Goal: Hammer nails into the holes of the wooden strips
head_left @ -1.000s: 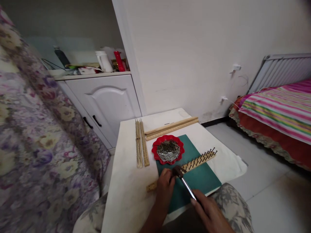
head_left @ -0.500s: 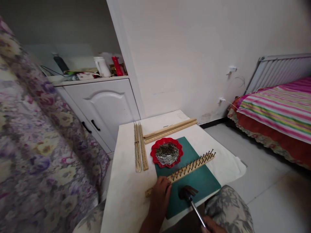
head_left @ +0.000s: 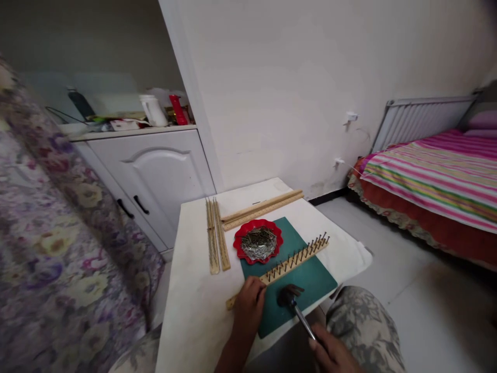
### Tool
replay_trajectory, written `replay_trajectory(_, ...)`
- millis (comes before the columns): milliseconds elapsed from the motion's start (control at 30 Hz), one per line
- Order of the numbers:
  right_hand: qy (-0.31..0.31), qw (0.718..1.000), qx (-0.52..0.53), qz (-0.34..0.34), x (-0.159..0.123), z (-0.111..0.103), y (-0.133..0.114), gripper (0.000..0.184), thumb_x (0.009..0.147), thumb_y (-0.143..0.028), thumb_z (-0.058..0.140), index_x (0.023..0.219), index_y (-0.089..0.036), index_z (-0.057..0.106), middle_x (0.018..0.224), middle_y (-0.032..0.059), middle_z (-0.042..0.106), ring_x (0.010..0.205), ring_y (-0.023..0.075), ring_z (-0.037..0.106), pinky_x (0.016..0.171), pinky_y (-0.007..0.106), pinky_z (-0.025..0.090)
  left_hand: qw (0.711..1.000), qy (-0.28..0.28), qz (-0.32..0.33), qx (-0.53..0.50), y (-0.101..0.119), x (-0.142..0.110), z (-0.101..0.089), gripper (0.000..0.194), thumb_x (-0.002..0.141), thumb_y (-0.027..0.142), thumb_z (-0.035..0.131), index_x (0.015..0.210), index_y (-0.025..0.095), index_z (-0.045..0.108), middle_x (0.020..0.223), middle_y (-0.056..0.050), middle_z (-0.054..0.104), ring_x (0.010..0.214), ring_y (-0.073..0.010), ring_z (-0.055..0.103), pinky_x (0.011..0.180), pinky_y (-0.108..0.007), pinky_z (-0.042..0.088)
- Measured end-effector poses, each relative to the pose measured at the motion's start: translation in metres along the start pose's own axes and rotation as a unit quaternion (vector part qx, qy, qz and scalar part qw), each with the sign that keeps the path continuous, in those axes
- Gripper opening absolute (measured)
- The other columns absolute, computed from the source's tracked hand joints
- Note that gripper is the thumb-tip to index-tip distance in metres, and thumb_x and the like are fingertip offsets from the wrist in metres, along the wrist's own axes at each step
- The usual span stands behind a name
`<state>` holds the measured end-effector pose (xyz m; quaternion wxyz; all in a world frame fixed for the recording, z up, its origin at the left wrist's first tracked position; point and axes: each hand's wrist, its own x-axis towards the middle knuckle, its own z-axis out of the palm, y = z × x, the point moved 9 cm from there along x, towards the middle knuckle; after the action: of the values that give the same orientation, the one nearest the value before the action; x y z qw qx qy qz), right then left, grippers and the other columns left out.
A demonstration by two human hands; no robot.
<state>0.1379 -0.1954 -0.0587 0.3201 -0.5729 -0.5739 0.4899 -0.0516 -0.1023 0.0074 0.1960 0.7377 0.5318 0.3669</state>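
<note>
My left hand (head_left: pixel 250 300) is closed over the near-left part of a wooden strip (head_left: pixel 298 260); its fingertips are partly hidden, so I cannot tell whether a nail is between them. Several dark nails (head_left: pixel 310 247) stand up along the strip in rows, some leaning. In my right hand (head_left: pixel 330 348) is the metal handle of a claw hammer (head_left: pixel 288 295). The hammer's head is low over the green mat (head_left: pixel 272 321), on the near side of the strip. Beyond the strip sits a red scalloped dish (head_left: pixel 237 247) full of loose nails (head_left: pixel 259 243).
More wooden strips (head_left: pixel 223 243) lie at the left of the white-covered table (head_left: pixel 186 311), and others (head_left: pixel 264 208) lie along its back. A wall and a white cabinet (head_left: pixel 155 181) stand behind. My knee (head_left: pixel 365 321) is by the near right edge; a bed (head_left: pixel 423 191) is farther right.
My head view has turned slightly right, so everything sits farther left. More of my right hand shows on the hammer handle. My left hand stays on the strip.
</note>
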Motion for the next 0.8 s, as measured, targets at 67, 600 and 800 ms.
replay_trajectory(67, 0.006, 1.000, 0.012, -0.014, 0.000, -0.002, -0.007, 0.045, 0.082, -0.058, 0.047, 0.097, -0.022, 0.069, 0.073, 0.0025, 0.071, 0.076, 0.0228, 0.064, 0.070, 0.029, 0.051, 1.000, 0.005, 0.013, -0.007, 0.000, 0.000, -0.001, 0.017, 0.085, 0.020, 0.044, 0.078, 0.020, 0.059, 0.086, -0.004, 0.059, 0.084, -0.0176, 0.058, 0.076, -0.029, 0.047)
replay_trajectory(600, 0.017, 0.988, 0.154, -0.003, 0.004, 0.017, 0.005, 0.052, 0.074, -0.075, 0.040, 0.071, -0.024, 0.045, 0.041, -0.0129, 0.038, 0.031, 0.0055, 0.025, 0.031, 0.018, 0.018, 0.998, 0.010, 0.040, -0.039, -0.001, 0.001, -0.005, 0.016, 0.084, 0.023, 0.046, 0.075, 0.020, 0.058, 0.085, -0.004, 0.058, 0.085, -0.0188, 0.057, 0.078, -0.030, 0.047)
replay_trajectory(800, 0.000, 0.986, 0.166, -0.010, 0.009, 0.017, 0.010, 0.054, 0.072, -0.077, 0.043, 0.073, -0.023, 0.047, 0.041, -0.0132, 0.038, 0.030, 0.0048, 0.024, 0.030, 0.018, 0.014, 0.998, 0.016, 0.047, -0.036, 0.000, -0.002, -0.006, 0.016, 0.084, 0.023, 0.046, 0.074, 0.020, 0.058, 0.083, -0.004, 0.058, 0.082, -0.0184, 0.058, 0.075, -0.029, 0.047)
